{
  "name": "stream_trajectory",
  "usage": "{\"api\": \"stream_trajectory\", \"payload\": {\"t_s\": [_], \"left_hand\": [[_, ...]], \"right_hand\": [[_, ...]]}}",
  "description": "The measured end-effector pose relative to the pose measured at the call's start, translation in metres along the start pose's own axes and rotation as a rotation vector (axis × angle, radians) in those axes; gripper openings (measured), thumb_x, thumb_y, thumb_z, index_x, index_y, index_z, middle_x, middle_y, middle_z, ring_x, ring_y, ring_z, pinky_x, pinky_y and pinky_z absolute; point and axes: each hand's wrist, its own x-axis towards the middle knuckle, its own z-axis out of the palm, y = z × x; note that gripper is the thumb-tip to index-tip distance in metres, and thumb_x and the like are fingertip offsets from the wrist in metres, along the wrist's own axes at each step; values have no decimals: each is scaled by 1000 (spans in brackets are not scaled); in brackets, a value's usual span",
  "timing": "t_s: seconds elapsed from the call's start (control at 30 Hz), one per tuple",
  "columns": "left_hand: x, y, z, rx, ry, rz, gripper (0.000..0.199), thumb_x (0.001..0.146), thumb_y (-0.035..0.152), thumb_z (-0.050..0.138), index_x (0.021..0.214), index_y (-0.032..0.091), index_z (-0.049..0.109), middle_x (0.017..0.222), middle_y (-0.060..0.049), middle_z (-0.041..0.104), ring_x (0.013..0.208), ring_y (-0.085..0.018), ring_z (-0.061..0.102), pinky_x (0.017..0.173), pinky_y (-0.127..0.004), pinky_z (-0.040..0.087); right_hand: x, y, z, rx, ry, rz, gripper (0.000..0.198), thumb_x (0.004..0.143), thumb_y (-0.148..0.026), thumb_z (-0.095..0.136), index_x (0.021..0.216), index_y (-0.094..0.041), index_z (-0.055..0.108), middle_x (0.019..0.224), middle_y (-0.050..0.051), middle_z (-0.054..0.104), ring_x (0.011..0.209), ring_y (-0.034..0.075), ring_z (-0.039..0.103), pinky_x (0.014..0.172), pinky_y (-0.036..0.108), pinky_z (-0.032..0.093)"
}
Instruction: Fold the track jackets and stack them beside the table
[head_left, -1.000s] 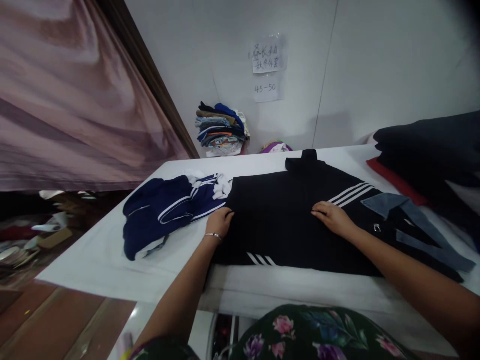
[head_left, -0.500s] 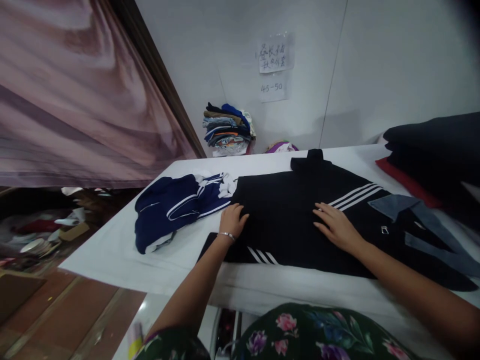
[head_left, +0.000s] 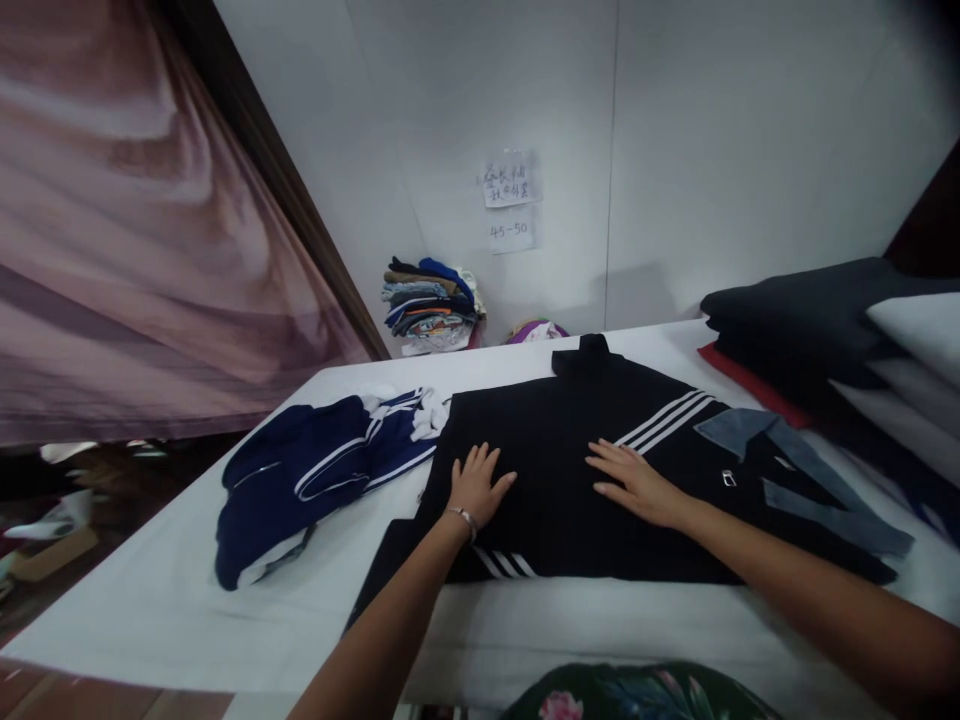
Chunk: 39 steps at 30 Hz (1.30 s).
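Note:
A black long-sleeved jacket [head_left: 540, 470] with white stripes and a blue-grey collar lies spread sideways over the table, its collar end to the right. My left hand [head_left: 480, 488] rests flat near its left end, fingers spread, a bracelet on the wrist. On the middle of the garment lies my right hand [head_left: 637, 484], palm down with fingers stretched, beside the upper white stripes. Neither hand grips the fabric. To the left of the jacket is a crumpled navy garment [head_left: 300, 470] with white trim.
The table has a white cover [head_left: 150, 600]. Folded dark clothes [head_left: 795, 310] are piled at the right. Behind the far edge stands a stack of folded clothes [head_left: 431, 305] by the wall. A pink curtain [head_left: 187, 220] hangs at left. Paper signs [head_left: 513, 180] are on the wall.
My view has tilted up and turned a little right. My left hand has moved from the jacket's left edge further onto the cloth, its fingers now more spread.

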Motion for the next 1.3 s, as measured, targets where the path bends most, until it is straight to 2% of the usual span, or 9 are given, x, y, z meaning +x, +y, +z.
{"api": "stream_trajectory", "payload": {"t_s": [0.1,0.17,0.37,0.6,0.73,0.9,1.0,1.17,1.3], "left_hand": [[14,24,3,25,-3,140,65,90,59,34,145,24,35,156,-8,22,144,-25,14,115,-53,11],[21,31,14,56,-50,184,69,89,63,32,146,24,33,156,-8,20,145,-26,12,115,-53,9],[28,22,44,85,-64,215,74,88,67,25,148,23,30,157,-8,19,145,-26,11,115,-54,8],[27,21,43,61,-61,218,74,88,67,26,148,23,31,156,-8,19,145,-28,11,116,-55,9],[26,19,42,38,-97,204,76,86,69,27,148,26,28,157,-6,15,145,-27,8,116,-55,7],[25,18,40,18,-112,202,76,86,69,27,149,27,27,157,-5,14,145,-27,7,116,-55,7],[25,19,40,17,-107,206,75,87,69,26,149,26,28,157,-5,14,145,-27,8,116,-55,8],[26,20,42,27,-89,209,76,87,69,25,148,25,30,156,-7,18,145,-28,10,116,-56,9],[26,21,43,37,-54,222,75,88,68,25,147,23,32,156,-9,21,144,-28,12,115,-55,9]], "right_hand": [[42,26,-26,15,174,65,43,87,-39,52,125,-21,60,138,10,51,134,26,38,110,50,29],[73,47,-48,16,236,219,38,84,-34,55,117,-21,65,131,8,58,128,24,47,108,43,35],[143,106,-103,0,279,565,37,88,-36,45,105,-16,70,111,10,68,109,25,60,96,37,44],[215,150,-104,27,326,833,74,84,-65,38,136,-13,49,135,21,51,125,38,45,101,57,32],[245,170,-92,84,338,888,76,76,-64,51,137,-18,48,133,20,53,123,40,46,100,62,30],[250,184,-79,199,367,796,37,67,-25,60,101,-15,71,106,13,68,105,31,60,92,41,45],[244,177,-82,263,463,720,37,66,-16,51,98,-12,70,95,11,71,91,25,64,81,35,50],[224,129,-108,333,606,492,43,72,-18,46,110,-14,63,101,8,69,89,18,64,78,30,52],[159,74,-103,215,503,51,26,74,-22,50,93,-21,68,101,5,68,100,21,60,95,39,45]]}}
